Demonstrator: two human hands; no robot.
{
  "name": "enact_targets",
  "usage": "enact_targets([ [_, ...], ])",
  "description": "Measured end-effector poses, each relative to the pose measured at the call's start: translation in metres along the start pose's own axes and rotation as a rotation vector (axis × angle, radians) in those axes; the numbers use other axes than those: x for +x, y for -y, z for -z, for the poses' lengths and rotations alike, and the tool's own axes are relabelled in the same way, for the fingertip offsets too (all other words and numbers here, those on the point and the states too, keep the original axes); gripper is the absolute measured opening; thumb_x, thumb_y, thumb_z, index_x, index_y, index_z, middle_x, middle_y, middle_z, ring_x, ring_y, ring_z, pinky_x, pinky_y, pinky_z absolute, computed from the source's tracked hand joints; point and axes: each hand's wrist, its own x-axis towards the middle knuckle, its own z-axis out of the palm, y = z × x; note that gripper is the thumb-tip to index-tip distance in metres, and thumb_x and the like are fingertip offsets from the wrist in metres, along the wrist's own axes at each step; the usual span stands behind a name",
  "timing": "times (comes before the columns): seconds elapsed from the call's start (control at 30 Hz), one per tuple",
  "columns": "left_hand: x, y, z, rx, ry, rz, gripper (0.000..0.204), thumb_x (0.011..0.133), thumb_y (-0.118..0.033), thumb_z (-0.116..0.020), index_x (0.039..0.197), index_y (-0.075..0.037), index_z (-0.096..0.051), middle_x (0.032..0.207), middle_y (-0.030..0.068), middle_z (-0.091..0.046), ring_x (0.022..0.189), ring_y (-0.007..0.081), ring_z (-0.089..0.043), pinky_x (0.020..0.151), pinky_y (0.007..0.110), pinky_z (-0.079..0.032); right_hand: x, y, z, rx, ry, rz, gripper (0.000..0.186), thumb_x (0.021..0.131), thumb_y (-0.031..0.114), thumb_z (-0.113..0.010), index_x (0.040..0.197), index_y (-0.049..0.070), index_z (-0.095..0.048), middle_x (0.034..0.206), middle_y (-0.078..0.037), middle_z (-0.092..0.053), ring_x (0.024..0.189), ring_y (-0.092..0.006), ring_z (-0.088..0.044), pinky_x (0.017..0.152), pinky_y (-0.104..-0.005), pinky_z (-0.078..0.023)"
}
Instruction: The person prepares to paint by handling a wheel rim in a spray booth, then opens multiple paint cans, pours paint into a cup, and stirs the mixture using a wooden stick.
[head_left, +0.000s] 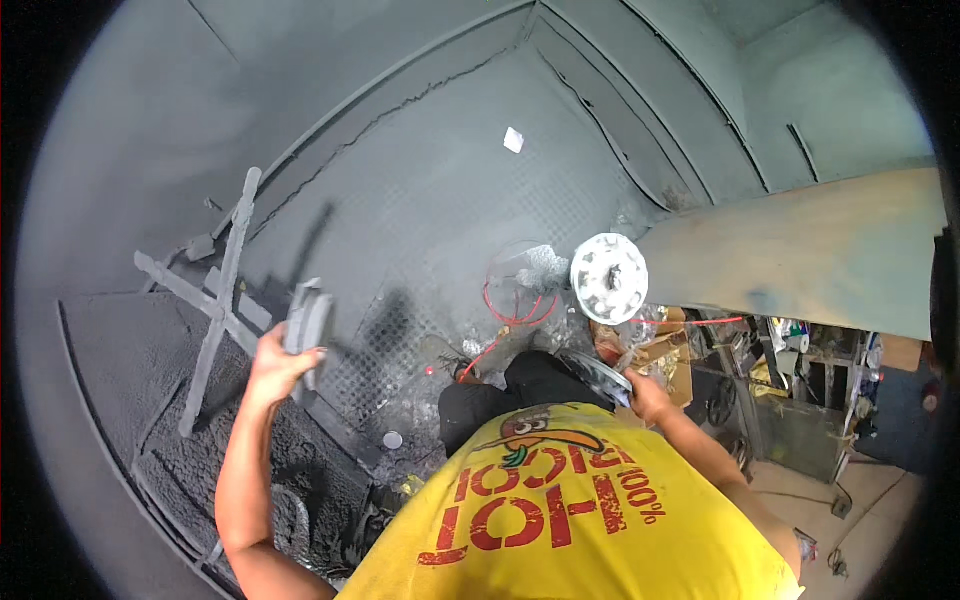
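The grip of the left hand is wrapped around a grey layered part beside the crossed stand, while the right hand clasps the rim of a dark disc near the lap. In the head view, the step seems to be handling these parts; moving calls for firm holds. Count: one dark disc, one white disc, one crossed stand; the grey part may be several stacked.

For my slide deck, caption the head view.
Left hand gripping a grey part, right hand holding a round part, with a pale wheel-shaped disc nearby.
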Motion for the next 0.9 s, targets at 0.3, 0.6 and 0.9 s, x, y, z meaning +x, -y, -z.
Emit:
enact_targets([
  [0.3, -0.02, -0.181, -0.196, 0.692, 0.235, -0.345, 0.082, 0.06, -0.042, -0.087, 0.119, 0.01, -0.064, 0.104, 0.024, -0.068, 0.1, 0.0348, -0.064, 0.091, 0.045, -0.048, -0.009, -0.118, -0.074, 0.349, -0.164, -0.012, 0.038, 0.083, -0.005, -0.055, 0.118, 0.008, -0.059, 0.108, -0.03, -0.067, 0.11, -0.0513, -0.061, 0.088, -0.0516, -0.049],
  [0.6, -0.047, -0.254, -0.377, 1.307, 0.137, -0.869, 0.081, 0.06, -0.043, -0.091, 0.127, -0.004, -0.064, 0.118, 0.0114, -0.066, 0.113, 0.0267, -0.054, 0.095, 0.045, -0.037, -0.004, -0.247, -0.187, 0.586, -0.288, -0.11, 0.05, 0.079, -0.007, -0.058, 0.128, 0.005, -0.057, 0.104, -0.031, -0.067, 0.101, -0.0491, -0.066, 0.083, -0.0552, -0.05],
  [0.9, -0.061, -0.209, -0.401, 1.297, -0.169, -0.902, 0.083, 0.056, -0.039, -0.093, 0.133, -0.027, -0.068, 0.134, -0.0062, -0.058, 0.116, 0.0189, -0.053, 0.092, 0.043, -0.038, -0.027, -0.305, -0.185, 0.54, -0.322, -0.059, 0.044, 0.078, -0.007, -0.057, 0.121, 0.001, -0.06, 0.106, -0.033, -0.066, 0.104, -0.0519, -0.063, 0.087, -0.0536, -0.05],
])
